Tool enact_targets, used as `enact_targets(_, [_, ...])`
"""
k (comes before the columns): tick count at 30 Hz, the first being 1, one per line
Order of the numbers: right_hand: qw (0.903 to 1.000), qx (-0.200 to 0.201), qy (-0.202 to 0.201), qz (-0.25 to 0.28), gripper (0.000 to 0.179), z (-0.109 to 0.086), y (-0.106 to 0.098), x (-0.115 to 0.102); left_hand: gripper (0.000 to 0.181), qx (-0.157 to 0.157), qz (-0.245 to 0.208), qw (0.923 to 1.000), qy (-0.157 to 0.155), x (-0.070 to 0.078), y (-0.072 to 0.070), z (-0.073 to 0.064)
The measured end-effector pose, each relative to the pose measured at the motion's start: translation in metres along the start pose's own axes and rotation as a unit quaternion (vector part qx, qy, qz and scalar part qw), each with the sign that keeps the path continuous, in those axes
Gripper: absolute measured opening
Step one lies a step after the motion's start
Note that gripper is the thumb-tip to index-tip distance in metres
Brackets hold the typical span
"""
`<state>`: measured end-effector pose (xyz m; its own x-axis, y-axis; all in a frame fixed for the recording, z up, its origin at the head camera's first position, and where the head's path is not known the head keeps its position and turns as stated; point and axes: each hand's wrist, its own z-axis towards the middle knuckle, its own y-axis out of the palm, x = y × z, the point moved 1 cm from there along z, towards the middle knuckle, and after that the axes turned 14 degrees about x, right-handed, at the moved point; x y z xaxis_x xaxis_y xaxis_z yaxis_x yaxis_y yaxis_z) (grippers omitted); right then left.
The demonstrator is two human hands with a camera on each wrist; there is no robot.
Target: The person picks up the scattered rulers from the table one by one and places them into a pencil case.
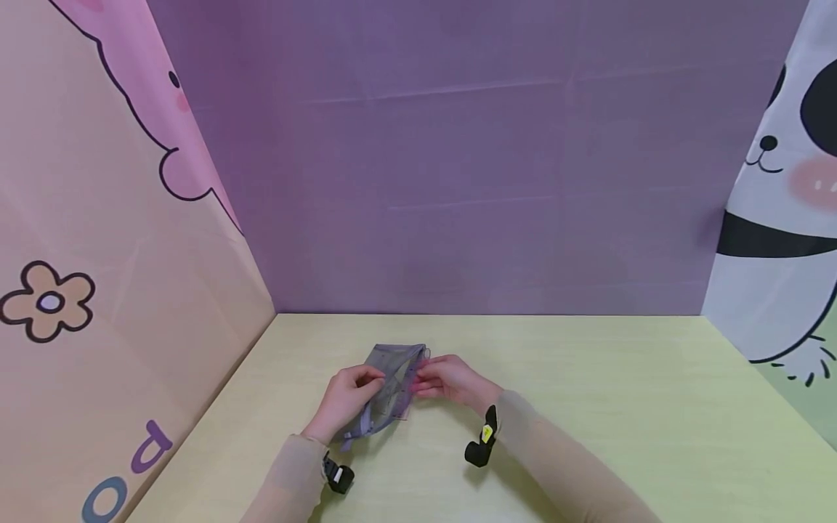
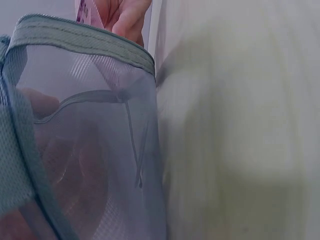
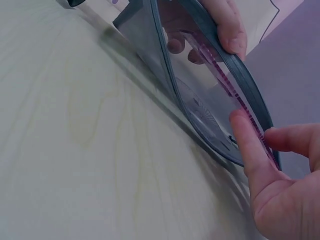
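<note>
A grey-blue see-through mesh pouch with cloth-bound edges is held just above the table. My left hand grips its near left side, thumb on one face and fingertips showing through the mesh in the right wrist view. The pouch mouth gapes toward the right. Between thumb and fingers, my right hand pinches a thin flat pink-edged sheet or packet, partly inside the pouch mouth. What is printed on it cannot be read. A strap-like tab hangs from the pouch's near end.
The pale wood-grain table spreads around both hands. A purple cloth wall closes off the back, with cartoon-printed cloths at the left and right sides. Each wrist carries a small black camera.
</note>
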<state>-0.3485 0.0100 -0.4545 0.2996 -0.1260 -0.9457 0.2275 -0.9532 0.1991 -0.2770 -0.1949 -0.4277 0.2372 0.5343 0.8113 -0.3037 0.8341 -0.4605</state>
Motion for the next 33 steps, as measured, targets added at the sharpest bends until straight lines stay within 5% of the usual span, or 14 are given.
enact_targets(11, [0.9998,0.019,0.006,0.009,0.014,0.005,0.021,0.004,0.008,0.002,0.001,1.0000,-0.002,0.002,-0.002,-0.001])
enact_targets(18, [0.9996,0.024,0.004,-0.013,0.028,0.006,0.032,0.007,0.009,-0.005,0.001,1.0000,-0.003,0.002,-0.002,-0.001])
enact_targets(33, [0.9985,0.005,-0.001,-0.054,0.024,0.000,0.024,0.000,0.009,-0.011,0.004,0.9998,0.013,0.001,0.003,-0.002])
